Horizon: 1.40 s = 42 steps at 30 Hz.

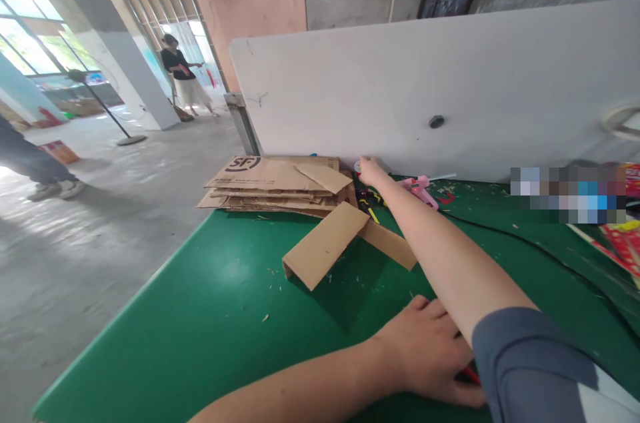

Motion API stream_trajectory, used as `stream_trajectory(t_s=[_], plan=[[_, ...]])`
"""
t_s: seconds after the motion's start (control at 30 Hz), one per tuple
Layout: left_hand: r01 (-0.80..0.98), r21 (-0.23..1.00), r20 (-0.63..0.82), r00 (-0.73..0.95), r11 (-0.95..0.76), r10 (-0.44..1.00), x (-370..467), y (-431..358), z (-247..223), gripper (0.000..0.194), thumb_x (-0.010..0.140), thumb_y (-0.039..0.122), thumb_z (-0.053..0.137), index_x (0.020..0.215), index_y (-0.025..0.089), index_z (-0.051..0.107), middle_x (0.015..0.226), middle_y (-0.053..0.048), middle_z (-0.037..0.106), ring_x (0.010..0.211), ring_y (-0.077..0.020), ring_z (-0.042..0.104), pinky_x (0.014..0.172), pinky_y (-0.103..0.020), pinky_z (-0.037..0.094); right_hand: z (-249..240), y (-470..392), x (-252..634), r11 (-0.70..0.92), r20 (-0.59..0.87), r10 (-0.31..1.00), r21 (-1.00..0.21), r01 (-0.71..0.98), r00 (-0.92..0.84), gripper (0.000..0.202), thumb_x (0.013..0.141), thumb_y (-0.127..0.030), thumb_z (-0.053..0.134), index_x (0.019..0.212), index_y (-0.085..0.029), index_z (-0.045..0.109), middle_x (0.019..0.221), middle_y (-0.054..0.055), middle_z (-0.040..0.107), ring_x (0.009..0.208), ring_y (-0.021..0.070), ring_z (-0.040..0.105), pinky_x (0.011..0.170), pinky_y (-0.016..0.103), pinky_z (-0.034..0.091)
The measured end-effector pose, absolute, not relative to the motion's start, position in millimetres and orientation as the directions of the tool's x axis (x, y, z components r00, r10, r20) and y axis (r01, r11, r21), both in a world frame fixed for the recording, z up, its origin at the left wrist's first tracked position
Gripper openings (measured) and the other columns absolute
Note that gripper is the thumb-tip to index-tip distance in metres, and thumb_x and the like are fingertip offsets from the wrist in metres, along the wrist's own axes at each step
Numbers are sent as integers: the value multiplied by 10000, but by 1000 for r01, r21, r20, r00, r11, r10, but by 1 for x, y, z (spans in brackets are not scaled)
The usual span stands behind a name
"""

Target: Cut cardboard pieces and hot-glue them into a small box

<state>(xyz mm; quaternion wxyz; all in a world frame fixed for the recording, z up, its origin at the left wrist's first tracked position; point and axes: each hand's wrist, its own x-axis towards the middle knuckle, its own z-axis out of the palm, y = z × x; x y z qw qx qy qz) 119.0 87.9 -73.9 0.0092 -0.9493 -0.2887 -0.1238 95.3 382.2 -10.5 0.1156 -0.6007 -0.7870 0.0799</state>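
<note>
My right hand (373, 171) reaches to the back of the green table, its fingers closed at a small round roll (357, 168) beside the cardboard stack. Near the front edge, my left hand (433, 346) curls over a red object (471, 373), mostly hidden by the hand and my right sleeve. Between the hands lies a folded cardboard piece (325, 246), touching a flat cardboard strip (389, 244). A pink glue gun (423, 191) lies right of my right wrist, and a yellow and black tool (370, 205) lies below it.
Flattened cardboard (270, 179) is stacked at the back left of the green table (215, 296). A white panel (350, 89) stands behind. A black cable (530, 246) crosses the right side, near red packaging (623, 246). A person (183, 73) stands farther off; another's legs show at left.
</note>
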Motion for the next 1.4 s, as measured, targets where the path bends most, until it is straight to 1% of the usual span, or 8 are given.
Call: stream_trajectory(t_s=[0.23,0.43,0.5,0.6,0.93,1.1,1.23,1.4], plan=[[523,97,360,775,-847,520,119,88,-79,619,868,699,331,1027,159,590,941,-61,580,842,-194,517,658,-320,341,1,378,100,339,-54,931,-243,909,-362,350,921,-337,582,1226,-167,561,1220,94,589,1021,218,610,854,433,525],[506,108,349,787,-856,509,117,88,-72,575,882,670,362,991,156,595,920,-52,578,848,-192,512,655,-334,339,40,342,137,381,168,924,-304,873,-345,408,928,-211,486,1335,-181,494,1276,133,614,1061,234,621,875,331,492],[507,98,325,797,-856,509,116,88,-68,551,880,655,392,984,155,598,919,-54,576,860,-195,514,656,-337,344,57,324,163,388,192,920,-320,865,-342,326,917,-242,479,1219,-199,592,1055,85,715,882,204,674,790,308,511],[506,80,326,801,-859,503,116,87,-67,535,871,646,421,991,154,593,936,-59,573,881,-200,517,668,-334,349,68,298,202,316,118,949,-353,881,-293,285,870,-226,494,1099,-195,660,790,45,729,712,193,678,669,290,507],[508,-76,416,798,-858,436,103,74,-41,331,947,459,397,922,185,581,935,-49,594,883,-189,530,679,-330,344,20,235,258,348,-213,893,-235,908,-397,262,883,-343,486,947,-207,701,1030,78,721,891,240,671,761,316,501],[787,-45,439,569,-616,695,45,72,28,291,955,411,399,980,200,598,990,-48,631,953,-209,551,802,-358,416,43,192,254,408,-103,871,-397,822,-481,408,890,-469,475,1213,-243,582,1187,75,670,1018,243,640,820,324,499],[937,15,411,313,-350,856,-25,60,41,440,871,509,527,1200,218,548,1240,-89,555,1138,-293,501,956,-465,423,36,174,227,480,-112,851,-231,847,-513,418,871,-474,496,1214,-245,567,1158,113,668,992,302,642,729,368,505],[956,171,235,196,-239,952,-83,43,3,661,837,563,544,1419,309,360,1446,-97,378,1233,-320,493,954,-456,468,-1,179,194,553,172,829,-111,826,-532,473,927,-313,421,1396,-256,414,1288,116,583,1080,281,601,719,332,495]])
